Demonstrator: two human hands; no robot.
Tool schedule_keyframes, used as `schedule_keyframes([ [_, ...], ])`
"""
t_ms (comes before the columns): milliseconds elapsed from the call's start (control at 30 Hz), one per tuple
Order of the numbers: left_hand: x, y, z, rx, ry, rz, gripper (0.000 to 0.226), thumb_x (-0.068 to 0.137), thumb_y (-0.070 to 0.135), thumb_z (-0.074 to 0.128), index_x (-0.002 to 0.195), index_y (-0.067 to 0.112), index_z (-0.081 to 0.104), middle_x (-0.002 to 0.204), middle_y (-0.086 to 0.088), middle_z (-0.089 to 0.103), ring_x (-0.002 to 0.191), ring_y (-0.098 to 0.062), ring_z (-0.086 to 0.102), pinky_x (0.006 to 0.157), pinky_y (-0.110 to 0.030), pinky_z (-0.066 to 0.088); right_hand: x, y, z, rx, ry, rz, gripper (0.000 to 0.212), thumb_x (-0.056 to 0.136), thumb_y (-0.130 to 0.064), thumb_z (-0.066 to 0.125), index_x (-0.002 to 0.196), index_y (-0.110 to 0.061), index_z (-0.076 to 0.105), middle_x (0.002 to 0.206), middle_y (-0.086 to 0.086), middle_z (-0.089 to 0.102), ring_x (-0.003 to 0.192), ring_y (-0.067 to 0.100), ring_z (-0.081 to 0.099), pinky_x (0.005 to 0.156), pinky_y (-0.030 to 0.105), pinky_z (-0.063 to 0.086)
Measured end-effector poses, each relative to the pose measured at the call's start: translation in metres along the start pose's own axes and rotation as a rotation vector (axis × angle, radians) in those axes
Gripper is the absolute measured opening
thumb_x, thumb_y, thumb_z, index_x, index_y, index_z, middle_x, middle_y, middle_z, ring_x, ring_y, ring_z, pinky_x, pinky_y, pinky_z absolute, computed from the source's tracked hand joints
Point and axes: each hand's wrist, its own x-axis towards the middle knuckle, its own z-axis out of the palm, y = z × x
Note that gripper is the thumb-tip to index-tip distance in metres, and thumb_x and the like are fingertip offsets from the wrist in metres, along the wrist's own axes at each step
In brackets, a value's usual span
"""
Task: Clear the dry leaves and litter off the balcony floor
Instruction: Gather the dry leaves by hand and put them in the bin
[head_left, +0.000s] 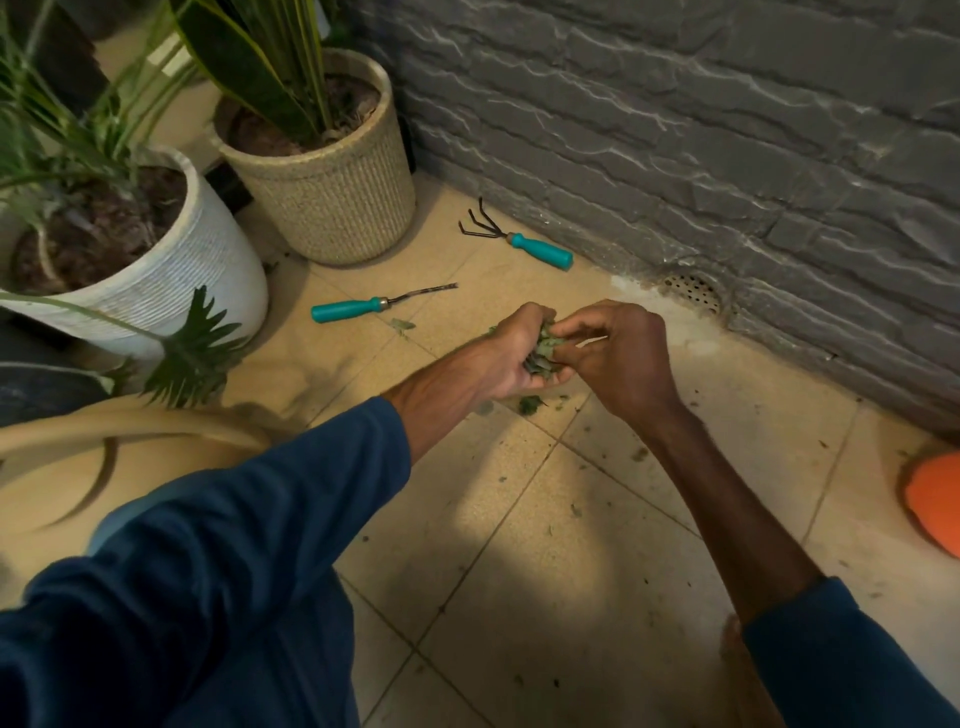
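The leaves (540, 349) are a small bunch, grey-green, curled and crumpled, held just above the floor (519, 525) near the foot of the wall (675, 130). The left hand (506, 358) cups them, palm up, its fingers curled round the bunch. The right hand (621, 358) meets it from the other side, its fingers bent in and pinching at the same leaves. Right under the hands a darker green leaf (530, 404) lies on the tile, and fine scraps (639, 453) are scattered over the beige tiles nearer the person. Both arms wear dark blue sleeves (249, 519) pushed up the forearm. Beyond the hands lie two teal-handled tools, well apart: a weeder (374, 305) and, close to the wall, a hand rake (519, 241). A round drain (693, 293) sits at the wall's base. To the left stand a woven beige pot (332, 208) and a white pot (171, 280), both planted.
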Motion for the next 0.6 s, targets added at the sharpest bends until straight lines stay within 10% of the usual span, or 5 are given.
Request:
schedule_keyframes([
  [267,0.003,-0.002,-0.018,0.105,0.191,0.122,0.025,0.099,0.026,0.047,0.086,0.016,0.066,0.085,-0.004,0.068,0.080,-0.018,0.061,0.056,-0.030,0.049,0.003,-0.025,0.021,-0.070,-0.110,-0.083,0.028,0.076,-0.001,0.081,0.100,-0.015,0.080,0.084,-0.012,0.072,0.070,-0.009,0.062,0.064,0.002,0.045],
  [600,0.001,0.003,-0.049,0.077,0.254,0.177,0.032,0.103,0.022,0.043,0.074,0.015,0.056,0.061,-0.001,0.052,0.043,-0.011,0.042,0.038,-0.020,0.026,0.001,0.012,0.019,0.201,-0.081,0.082,0.023,0.088,-0.002,0.070,0.100,-0.018,0.080,0.095,-0.010,0.078,0.089,0.001,0.072,0.083,0.019,0.057],
])
